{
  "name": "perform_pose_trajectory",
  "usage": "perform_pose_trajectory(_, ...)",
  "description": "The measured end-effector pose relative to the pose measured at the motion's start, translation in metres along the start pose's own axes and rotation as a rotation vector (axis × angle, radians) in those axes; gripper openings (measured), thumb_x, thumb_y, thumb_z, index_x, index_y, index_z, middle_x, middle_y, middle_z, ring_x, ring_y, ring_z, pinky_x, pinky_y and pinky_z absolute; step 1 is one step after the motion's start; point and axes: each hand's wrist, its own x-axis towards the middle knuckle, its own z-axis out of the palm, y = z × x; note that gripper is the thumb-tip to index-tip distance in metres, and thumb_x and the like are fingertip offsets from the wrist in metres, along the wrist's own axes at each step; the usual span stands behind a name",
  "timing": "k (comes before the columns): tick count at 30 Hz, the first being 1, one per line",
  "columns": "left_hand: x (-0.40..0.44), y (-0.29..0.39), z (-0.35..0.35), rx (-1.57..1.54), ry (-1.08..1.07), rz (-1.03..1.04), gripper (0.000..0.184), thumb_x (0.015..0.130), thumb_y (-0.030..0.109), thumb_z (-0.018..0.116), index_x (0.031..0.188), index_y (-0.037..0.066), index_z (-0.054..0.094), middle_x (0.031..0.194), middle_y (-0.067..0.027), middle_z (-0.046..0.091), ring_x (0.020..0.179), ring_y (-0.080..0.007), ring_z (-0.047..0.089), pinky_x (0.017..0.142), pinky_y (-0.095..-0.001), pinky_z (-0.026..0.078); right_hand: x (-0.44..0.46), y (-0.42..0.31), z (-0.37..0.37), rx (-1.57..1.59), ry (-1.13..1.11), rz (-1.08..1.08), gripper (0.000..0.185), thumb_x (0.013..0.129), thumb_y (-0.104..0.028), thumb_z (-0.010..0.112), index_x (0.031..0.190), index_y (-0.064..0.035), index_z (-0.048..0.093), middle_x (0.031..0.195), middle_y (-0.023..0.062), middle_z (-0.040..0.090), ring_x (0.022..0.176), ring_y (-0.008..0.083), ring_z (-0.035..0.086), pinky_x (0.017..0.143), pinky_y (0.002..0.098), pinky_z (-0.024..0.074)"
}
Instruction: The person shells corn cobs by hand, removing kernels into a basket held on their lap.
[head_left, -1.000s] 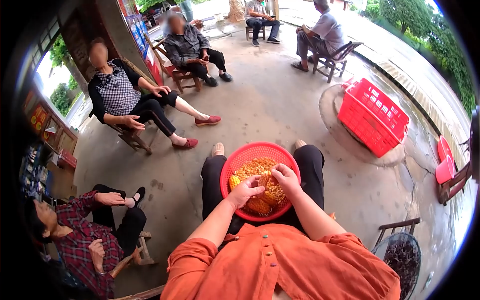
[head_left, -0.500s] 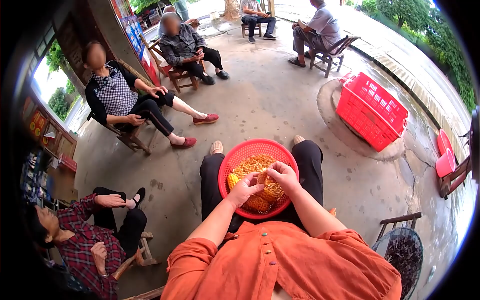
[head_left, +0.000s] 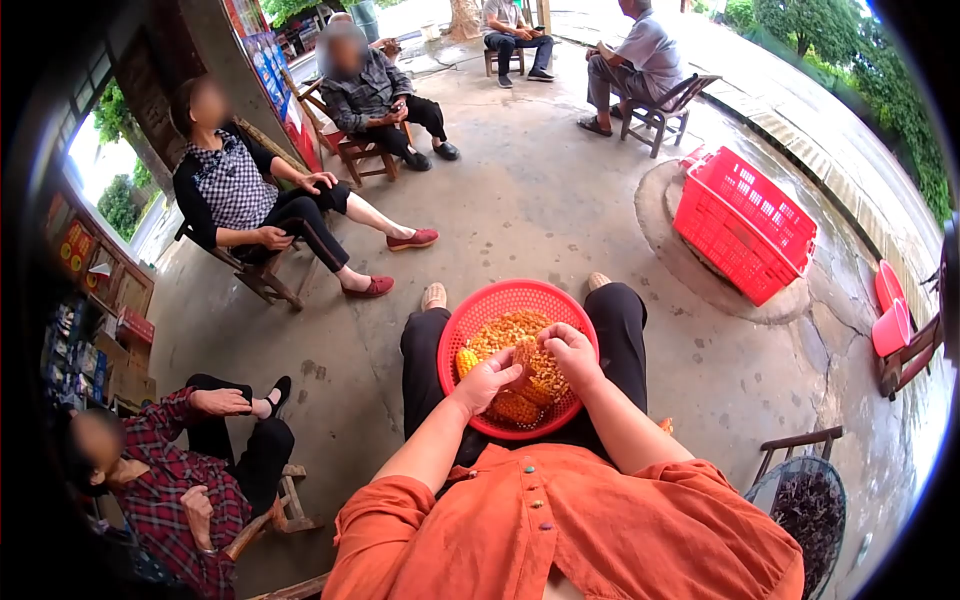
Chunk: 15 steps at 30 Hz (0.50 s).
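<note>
A red perforated basket rests on my lap between my knees, holding loose corn kernels and several cobs. My left hand grips a corn cob tilted above the kernels. At the cob's upper right, my right hand has its fingers pinched together; anything between them is too small to make out. A yellow cob end pokes up at the basket's left side, and darker cobs lie low in the basket, partly under my hands.
Red stacked crates stand ahead to the right, pink basins farther right. Close by on my right is a dark mesh container beside a wooden chair. Several people sit around, the nearest in a plaid shirt at left.
My right hand's fingers have shifted slightly right, off the cob's face, and more of the cob shows. My left hand stays nearly in place, with the cob turned a little.
</note>
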Motion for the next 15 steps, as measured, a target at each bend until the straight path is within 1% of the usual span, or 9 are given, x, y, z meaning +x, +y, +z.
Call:
perform_pose_trajectory(2, 0.003, -0.006, -0.006, 0.002, -0.056, 0.006, 0.043, 0.098, 0.014, 0.053, 0.138, 0.005, 0.042, 0.122, -0.004, 0.058, 0.109, -0.0148, 0.057, 0.095, -0.0291, 0.044, -0.001, -0.009, 0.003, 0.14, 0.026, 0.072, 0.016, 0.097, -0.018, 0.055, 0.088, -0.0056, 0.058, 0.078, -0.0028, 0.057, 0.071, 0.0062, 0.052, 0.066, 0.0201, 0.0431)
perform_pose_trajectory(4, 0.002, -0.005, -0.006, 0.077, -0.055, 0.007, 0.041, 0.099, 0.013, 0.051, 0.139, 0.004, 0.043, 0.123, -0.0044, 0.058, 0.109, -0.0151, 0.057, 0.095, -0.0294, 0.044, 0.003, 0.002, 0.002, 0.136, 0.004, 0.097, 0.021, 0.097, -0.025, 0.059, 0.088, -0.0067, 0.06, 0.074, -0.0038, 0.056, 0.066, 0.0059, 0.051, 0.061, 0.0211, 0.0424)
perform_pose_trajectory(5, 0.004, -0.008, -0.008, 0.076, -0.058, 0.008, 0.042, 0.099, 0.011, 0.05, 0.14, 0.004, 0.042, 0.125, -0.0034, 0.057, 0.111, -0.0132, 0.056, 0.096, -0.028, 0.043, 0.004, 0.005, 0.002, 0.042, -0.005, 0.143, 0.024, 0.097, -0.028, 0.06, 0.085, -0.0067, 0.06, 0.07, -0.0048, 0.054, 0.063, 0.0054, 0.049, 0.057, 0.0221, 0.041)
perform_pose_trajectory(6, 0.003, -0.008, -0.007, 0.089, -0.042, 0.011, 0.044, 0.099, 0.01, 0.049, 0.141, 0.003, 0.041, 0.126, -0.002, 0.055, 0.113, -0.0108, 0.053, 0.098, -0.0266, 0.042, 0.0, -0.002, 0.006, -0.053, -0.016, 0.127, 0.027, 0.097, -0.029, 0.06, 0.084, -0.0058, 0.062, 0.069, -0.0052, 0.053, 0.064, 0.0049, 0.048, 0.057, 0.0222, 0.0401)
perform_pose_trajectory(8, 0.006, -0.013, -0.013, 0.104, -0.048, -0.01, 0.045, 0.099, 0.01, 0.05, 0.143, 0.004, 0.04, 0.126, -0.0011, 0.054, 0.114, -0.0093, 0.051, 0.098, -0.0256, 0.041, -0.001, 0.01, 0.007, -0.16, -0.031, 0.072, 0.027, 0.097, -0.03, 0.06, 0.085, -0.0052, 0.063, 0.069, -0.005, 0.053, 0.065, 0.0045, 0.047, 0.058, 0.022, 0.0404)
perform_pose_trajectory(10, 0.004, -0.008, -0.012, 0.124, -0.064, -0.005, 0.046, 0.099, 0.01, 0.05, 0.143, 0.004, 0.04, 0.126, -0.002, 0.054, 0.113, -0.0101, 0.052, 0.099, -0.0256, 0.041, 0.0, 0.003, 0.007, -0.166, -0.053, 0.041, 0.027, 0.097, -0.03, 0.059, 0.088, -0.0051, 0.063, 0.07, -0.0047, 0.053, 0.065, 0.0047, 0.047, 0.058, 0.0225, 0.0412)
perform_pose_trajectory(12, 0.001, -0.004, -0.008, 0.07, -0.094, -0.039, 0.046, 0.099, 0.009, 0.05, 0.143, 0.003, 0.039, 0.129, -0.0044, 0.054, 0.116, -0.0113, 0.051, 0.101, -0.0262, 0.04, -0.004, -0.006, 0.005, -0.118, -0.105, 0.165, 0.027, 0.098, -0.03, 0.058, 0.089, -0.0049, 0.063, 0.07, -0.0039, 0.054, 0.064, 0.0057, 0.048, 0.058, 0.0228, 0.0421)
perform_pose_trajectory(13, -0.003, 0.001, -0.005, 0.063, -0.097, -0.049, 0.047, 0.099, 0.009, 0.05, 0.144, 0.003, 0.038, 0.129, -0.0044, 0.054, 0.116, -0.011, 0.052, 0.1, -0.0261, 0.041, -0.004, -0.009, 0.005, -0.082, -0.13, 0.212, 0.025, 0.098, -0.029, 0.056, 0.093, -0.0052, 0.062, 0.071, -0.0031, 0.056, 0.063, 0.0072, 0.05, 0.059, 0.023, 0.0435)
perform_pose_trajectory(15, 0.0, -0.001, -0.01, 0.05, -0.116, -0.06, 0.047, 0.099, 0.01, 0.05, 0.144, 0.003, 0.038, 0.129, -0.0037, 0.054, 0.115, -0.0109, 0.053, 0.1, -0.0266, 0.041, -0.004, -0.008, 0.002, -0.071, -0.147, 0.219, 0.024, 0.099, -0.027, 0.055, 0.095, -0.0049, 0.062, 0.073, -0.0023, 0.056, 0.064, 0.0077, 0.052, 0.06, 0.0232, 0.0442)
